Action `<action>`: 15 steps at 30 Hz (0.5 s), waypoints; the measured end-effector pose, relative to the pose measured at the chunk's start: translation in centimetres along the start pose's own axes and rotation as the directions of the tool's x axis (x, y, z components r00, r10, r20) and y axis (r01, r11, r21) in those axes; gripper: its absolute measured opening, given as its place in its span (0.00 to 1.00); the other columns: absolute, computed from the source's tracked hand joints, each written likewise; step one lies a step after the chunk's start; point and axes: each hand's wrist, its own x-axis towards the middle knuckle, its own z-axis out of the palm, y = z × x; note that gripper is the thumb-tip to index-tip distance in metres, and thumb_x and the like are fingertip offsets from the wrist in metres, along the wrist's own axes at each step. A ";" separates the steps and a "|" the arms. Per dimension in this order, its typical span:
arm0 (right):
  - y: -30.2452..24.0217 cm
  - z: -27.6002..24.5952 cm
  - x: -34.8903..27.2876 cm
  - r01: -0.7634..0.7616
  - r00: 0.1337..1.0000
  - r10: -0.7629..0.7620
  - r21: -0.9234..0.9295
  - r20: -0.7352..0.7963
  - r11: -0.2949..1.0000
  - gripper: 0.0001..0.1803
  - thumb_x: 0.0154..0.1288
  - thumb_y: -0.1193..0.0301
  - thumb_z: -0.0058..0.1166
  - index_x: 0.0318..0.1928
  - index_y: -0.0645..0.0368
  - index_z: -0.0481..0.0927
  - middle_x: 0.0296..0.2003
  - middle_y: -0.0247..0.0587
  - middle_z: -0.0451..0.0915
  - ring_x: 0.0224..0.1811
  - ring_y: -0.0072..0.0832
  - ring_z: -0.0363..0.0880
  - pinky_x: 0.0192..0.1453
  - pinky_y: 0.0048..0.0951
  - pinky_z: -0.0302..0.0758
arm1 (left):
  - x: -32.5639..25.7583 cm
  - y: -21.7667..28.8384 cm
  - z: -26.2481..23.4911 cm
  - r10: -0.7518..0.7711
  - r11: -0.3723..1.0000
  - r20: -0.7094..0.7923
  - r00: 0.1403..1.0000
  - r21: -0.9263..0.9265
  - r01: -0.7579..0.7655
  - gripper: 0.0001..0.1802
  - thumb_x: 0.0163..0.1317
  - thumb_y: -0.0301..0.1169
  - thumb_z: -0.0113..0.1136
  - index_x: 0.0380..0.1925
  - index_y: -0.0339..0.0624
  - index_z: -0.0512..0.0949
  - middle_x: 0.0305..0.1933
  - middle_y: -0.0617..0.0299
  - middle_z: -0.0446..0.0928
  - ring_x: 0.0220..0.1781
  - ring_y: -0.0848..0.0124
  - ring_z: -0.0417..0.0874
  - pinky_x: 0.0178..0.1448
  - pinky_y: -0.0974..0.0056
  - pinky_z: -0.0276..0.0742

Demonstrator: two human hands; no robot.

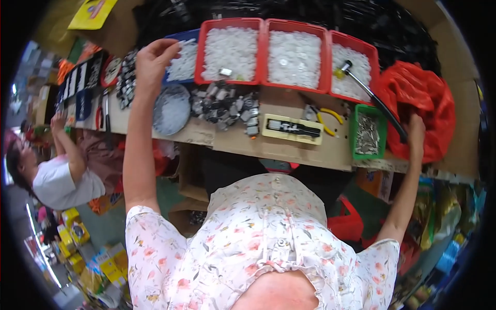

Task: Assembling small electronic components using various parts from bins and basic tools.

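My left hand (155,59) is raised at the near-left edge of a blue bin (182,35) of small white plastic pieces. Its thumb and fingertips come together in a pinch; whatever they may hold is too small to make out. On the right, my right hand (416,128) reaches against a crumpled red plastic bag (431,98), its fingers largely hidden by the folds. Beside that hand lies the black grip of a hammer (380,106), whose head rests over a red bin (376,51) of white pieces.
Two more red bins (264,51) hold white pieces. Nearer are a round bowl (156,129), a pile of metal parts (219,103), a yellow tray (266,137) with a black fixture, yellow-handled pliers (325,123) and a green bin (383,150) of metal pins. A co-worker (67,170) sits at left.
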 end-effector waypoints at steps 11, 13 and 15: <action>-4.0 -8.9 -2.3 -0.052 0.964 0.174 0.495 -0.203 0.867 0.13 0.68 0.70 0.62 0.46 0.68 0.82 0.37 0.43 0.84 0.41 0.25 0.81 0.49 0.27 0.76 | -6.0 5.5 1.6 0.407 0.820 0.134 0.904 0.384 -0.426 0.05 0.59 0.24 0.64 0.32 0.33 0.83 0.34 0.53 0.83 0.33 0.59 0.84 0.35 0.63 0.76; -4.0 -10.5 -3.6 -0.058 0.960 0.188 0.512 -0.206 0.857 0.12 0.69 0.70 0.62 0.46 0.67 0.82 0.37 0.41 0.84 0.41 0.24 0.80 0.49 0.26 0.75 | -5.9 4.6 -0.4 0.371 0.806 0.121 0.921 0.451 -0.384 0.05 0.59 0.25 0.64 0.32 0.33 0.83 0.34 0.53 0.83 0.33 0.59 0.84 0.35 0.63 0.76; -4.0 -11.1 -5.0 -0.069 0.958 0.204 0.528 -0.203 0.846 0.12 0.69 0.71 0.62 0.46 0.67 0.82 0.37 0.39 0.84 0.42 0.24 0.80 0.50 0.26 0.75 | -6.6 3.5 -2.6 0.305 0.779 0.127 0.944 0.536 -0.324 0.05 0.58 0.25 0.63 0.30 0.33 0.82 0.34 0.51 0.82 0.35 0.56 0.84 0.36 0.60 0.76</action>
